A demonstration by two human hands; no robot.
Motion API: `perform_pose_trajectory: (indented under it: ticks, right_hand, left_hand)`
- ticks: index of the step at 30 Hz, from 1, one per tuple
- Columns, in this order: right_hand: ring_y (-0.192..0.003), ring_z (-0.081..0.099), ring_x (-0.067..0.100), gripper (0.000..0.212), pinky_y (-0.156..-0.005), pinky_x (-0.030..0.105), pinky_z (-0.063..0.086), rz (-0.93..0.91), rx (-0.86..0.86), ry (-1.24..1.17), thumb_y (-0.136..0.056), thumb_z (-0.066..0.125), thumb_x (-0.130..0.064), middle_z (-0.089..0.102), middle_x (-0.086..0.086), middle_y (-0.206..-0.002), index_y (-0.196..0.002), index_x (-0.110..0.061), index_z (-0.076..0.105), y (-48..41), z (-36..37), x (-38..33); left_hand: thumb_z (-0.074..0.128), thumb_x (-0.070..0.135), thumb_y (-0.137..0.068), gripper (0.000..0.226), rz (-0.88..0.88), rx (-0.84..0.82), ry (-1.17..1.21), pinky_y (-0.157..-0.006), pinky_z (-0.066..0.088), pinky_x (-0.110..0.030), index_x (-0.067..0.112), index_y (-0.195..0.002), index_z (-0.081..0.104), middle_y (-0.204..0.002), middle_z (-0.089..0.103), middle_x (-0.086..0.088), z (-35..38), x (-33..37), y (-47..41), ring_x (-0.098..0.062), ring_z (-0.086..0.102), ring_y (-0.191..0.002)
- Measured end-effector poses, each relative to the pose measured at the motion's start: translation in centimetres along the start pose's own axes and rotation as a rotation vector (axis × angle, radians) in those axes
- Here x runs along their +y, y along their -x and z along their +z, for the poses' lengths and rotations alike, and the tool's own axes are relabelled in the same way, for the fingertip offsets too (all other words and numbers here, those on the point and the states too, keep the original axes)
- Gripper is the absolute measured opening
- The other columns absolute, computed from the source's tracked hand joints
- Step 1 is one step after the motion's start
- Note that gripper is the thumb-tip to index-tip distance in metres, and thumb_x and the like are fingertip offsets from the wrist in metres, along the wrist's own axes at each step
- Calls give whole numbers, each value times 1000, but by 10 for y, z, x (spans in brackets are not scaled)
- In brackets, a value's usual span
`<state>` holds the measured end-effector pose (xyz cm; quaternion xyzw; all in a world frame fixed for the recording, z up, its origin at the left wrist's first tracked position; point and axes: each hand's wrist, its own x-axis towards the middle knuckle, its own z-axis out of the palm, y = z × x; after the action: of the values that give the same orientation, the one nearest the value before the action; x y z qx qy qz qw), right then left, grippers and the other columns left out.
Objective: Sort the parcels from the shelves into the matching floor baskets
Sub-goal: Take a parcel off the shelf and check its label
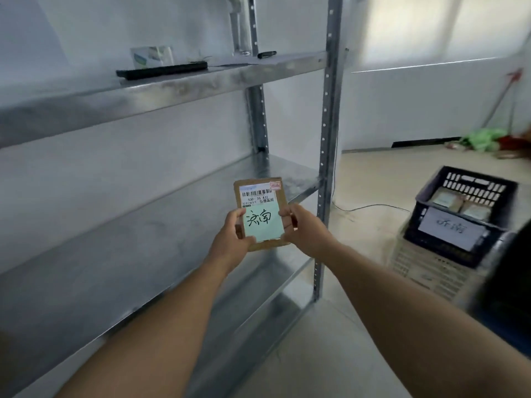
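We see the person only as two bare arms, the left forearm and right forearm crossing the lower frame and ending at centre in the left hand and right hand; a blurred dark shape at lower right we cannot identify.

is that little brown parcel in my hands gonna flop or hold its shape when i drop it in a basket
Probably stiff: the parcel stands flat and straight-edged though the left hand and right hand grip only its lower half. Likely light, since a pinch at each side holds it. Flat, so unlikely to roll.
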<state>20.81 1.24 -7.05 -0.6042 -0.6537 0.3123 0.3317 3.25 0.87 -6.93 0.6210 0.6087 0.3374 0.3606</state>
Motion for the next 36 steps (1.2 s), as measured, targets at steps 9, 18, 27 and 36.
perform_pose_trajectory:
  ticks: [9, 18, 27, 36]
  right_hand:
    - [-108, 57, 20, 69, -84, 31, 53, 52, 185, -3, -76, 72, 0, 60, 1, -124, -136, -21, 44, 1, -121, 95]
    - [-109, 56, 23, 79, -91, 41, 52, 201, 293, -18, -76, 74, -1, 56, 5, -124, -142, -23, 37, -5, -178, 177]
    - [-113, 53, 21, 79, -98, 40, 47, 335, 422, -9, -79, 70, 0, 53, 3, -127, -145, -27, 35, -52, -268, 256]
    - [-110, 54, 20, 80, -90, 34, 52, 410, 496, -10, -78, 68, 6, 53, 1, -126, -145, -25, 36, -140, -352, 318]
  left_hand:
    - [70, 6, -81, 72, 197, -183, 12, -88, 53, -36, 31, -139, 35, -128, 57, 2, 130, 65, -50, -18, 58, -112]
    - [68, 10, -85, 73, 349, -345, -67, -88, 56, -37, 32, -144, 30, -135, 53, -2, 229, 96, -97, -21, 54, -121]
    - [70, 15, -85, 75, 478, -460, -90, -87, 49, -28, 33, -144, 27, -135, 54, -1, 351, 142, -195, -20, 55, -118]
    - [70, 15, -85, 73, 561, -545, -116, -85, 53, -34, 31, -143, 29, -132, 57, -1, 442, 202, -307, -19, 59, -108]
